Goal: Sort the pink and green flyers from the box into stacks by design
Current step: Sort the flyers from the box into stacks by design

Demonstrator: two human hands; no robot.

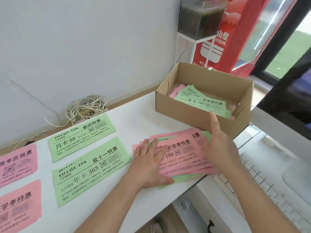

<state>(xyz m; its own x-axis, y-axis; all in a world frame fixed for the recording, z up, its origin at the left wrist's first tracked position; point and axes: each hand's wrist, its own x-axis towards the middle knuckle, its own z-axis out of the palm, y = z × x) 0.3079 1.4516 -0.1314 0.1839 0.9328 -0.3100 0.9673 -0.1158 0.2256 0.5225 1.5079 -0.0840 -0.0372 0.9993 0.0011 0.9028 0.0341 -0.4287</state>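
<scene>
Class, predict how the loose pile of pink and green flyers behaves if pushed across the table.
The pile is fanned, so it would probably slide apart. Its paper looks thin, so likely floppy when lifted. The left hand lying flat on it suggests it shifts easily.

Light: bright, even daylight, coming from the glazed window [286, 52] at upper right.
Shadows: faint and soft inside the brown cardboard box [185, 115].
Blur: white keyboard [269, 190] smeared; small print unreadable.
Edges: wide-angle bending.
</scene>
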